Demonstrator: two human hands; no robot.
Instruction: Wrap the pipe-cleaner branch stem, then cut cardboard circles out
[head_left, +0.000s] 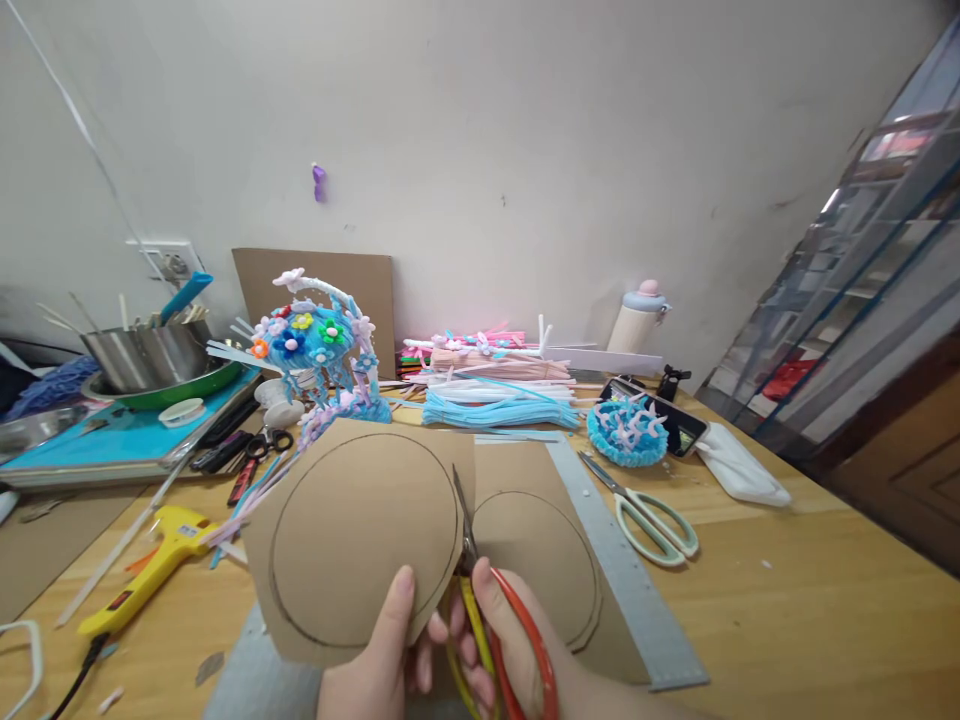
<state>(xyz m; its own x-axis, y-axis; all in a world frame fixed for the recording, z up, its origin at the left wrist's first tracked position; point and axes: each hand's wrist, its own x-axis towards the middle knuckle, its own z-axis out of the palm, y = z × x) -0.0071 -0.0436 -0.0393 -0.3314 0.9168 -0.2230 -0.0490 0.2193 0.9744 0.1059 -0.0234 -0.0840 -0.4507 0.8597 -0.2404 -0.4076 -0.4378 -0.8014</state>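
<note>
My left hand (386, 640) grips the lower edge of a brown cardboard piece (360, 540), thumb on top, fingers beneath. A large circle is drawn on it in dark line. My right hand (517, 630) is closed round scissors (532, 625) with red and yellow handles. Their blades meet the cardboard's right edge, one blade showing above it beside the circle's line. Behind and to the right lies a second cardboard sheet (532, 560) with another drawn circle, partly covered by the first piece and my right hand.
A grey mat (622, 580) lies beneath. Green-handled scissors (649, 515) and a blue fuzzy basket (627, 430) are at right. A yellow glue gun (154, 575) lies left, near a flowered blue craft piece (307, 340). Pipe cleaner bundles (499, 408) lie at the back.
</note>
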